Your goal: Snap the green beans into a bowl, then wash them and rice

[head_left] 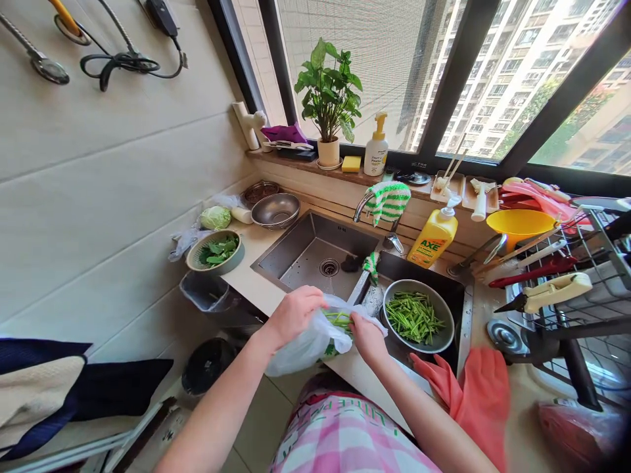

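My left hand [294, 315] grips the gathered side of a clear plastic bag [300, 348] over the sink's front edge. My right hand [368, 339] pinches the bag's other edge, holding its mouth apart. Green vegetable stems [338, 320] show inside the opening, with the rest of the bag's contents hidden. To the right of my right hand, a grey bowl [419, 284] sits in the right basin, filled with cut green stems [414, 318]. The bowl is close to my right hand but not touching it.
A steel double sink [315, 253] has a faucet [365, 207] behind it. A colander of leafy greens [215, 253], a cabbage [215, 217] and a steel bowl [275, 210] stand left. Orange rubber gloves [480, 394] lie front right, beside a dish rack [566, 282].
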Motion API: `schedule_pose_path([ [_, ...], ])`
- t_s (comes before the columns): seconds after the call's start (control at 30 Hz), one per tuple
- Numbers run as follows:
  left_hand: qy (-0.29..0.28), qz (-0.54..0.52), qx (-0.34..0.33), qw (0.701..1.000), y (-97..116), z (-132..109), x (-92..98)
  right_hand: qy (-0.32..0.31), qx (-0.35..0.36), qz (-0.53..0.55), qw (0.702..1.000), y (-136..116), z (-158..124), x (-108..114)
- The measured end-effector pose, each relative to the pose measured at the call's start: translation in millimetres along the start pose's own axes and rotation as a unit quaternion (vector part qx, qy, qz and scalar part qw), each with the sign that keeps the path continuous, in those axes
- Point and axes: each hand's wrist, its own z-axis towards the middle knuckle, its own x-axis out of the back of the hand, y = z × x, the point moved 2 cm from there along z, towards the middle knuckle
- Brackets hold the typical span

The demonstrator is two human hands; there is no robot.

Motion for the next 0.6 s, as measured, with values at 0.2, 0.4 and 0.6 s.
schedule_pose_path([
  [0.2,0.026,0.113,0.000,0.993,-21.8,3.1,-22.0,0.052,0.008,-0.001,0.999,5.9,-5.3,7.6],
  [0.4,-0.015,0.138,0.054,0.989,-34.1,-2.2,-42.2,0.109,0.032,0.240,0.964,-1.1,-19.1,30.4],
  [0.6,0.082,0.038,0.049,0.995,2.8,-10.0,-51.8,0.133,-0.040,0.439,0.888,23.0,-28.9,60.1],
])
